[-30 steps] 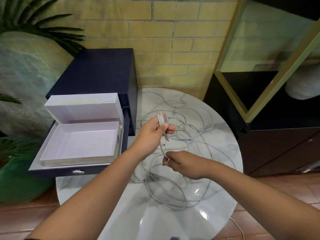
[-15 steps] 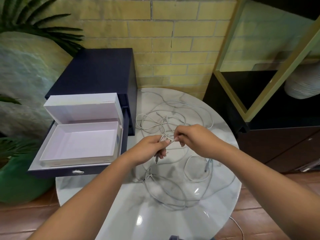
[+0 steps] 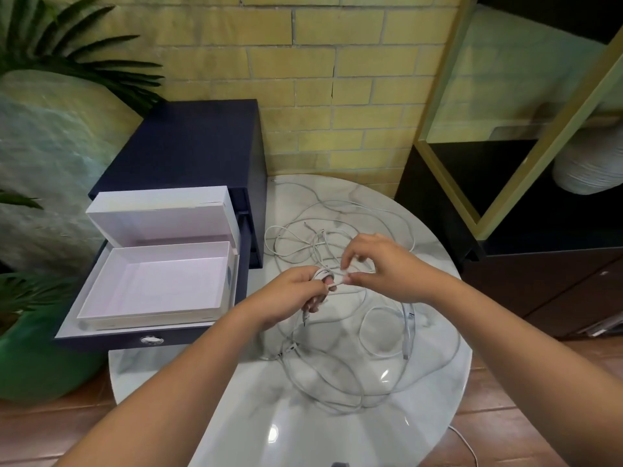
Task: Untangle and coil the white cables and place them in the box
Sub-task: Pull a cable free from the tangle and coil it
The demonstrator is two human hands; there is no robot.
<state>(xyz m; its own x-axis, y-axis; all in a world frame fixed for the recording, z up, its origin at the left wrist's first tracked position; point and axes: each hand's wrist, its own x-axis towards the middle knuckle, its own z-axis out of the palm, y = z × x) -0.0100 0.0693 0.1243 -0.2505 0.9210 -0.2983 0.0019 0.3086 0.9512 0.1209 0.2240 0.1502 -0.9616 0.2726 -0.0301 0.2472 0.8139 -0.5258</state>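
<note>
Far left there's a round green plant pot (image 3: 27,365) with palm leaves hanging over it. Next along is a dark navy blue cabinet (image 3: 202,139) with its drawer (image 3: 101,340) pulled out. The white rectangular cardboard box (image 3: 161,214) sits in that drawer, lid flipped up at the back and its pale inside facing up.

Just right of the drawer is a round white marble-look table (image 3: 269,433), and both hands are over the middle of it. The person's left hand (image 3: 293,294) has its fingers curled round a small coil of white cable (image 3: 322,274), a few loops bunched at the fingertips, with a short plug end dangling below. The right hand (image 3: 377,264) is close beside it, thumb and forefinger pinching the strand that runs off the coil and the other fingers lifted loosely.

The tangle of thin white cables (image 3: 337,382) is spread over the tabletop in big loose loops, under the hands and beyond them, well apart from the box.

On the far right stands a black shelf unit with a gold frame (image 3: 505,197).
</note>
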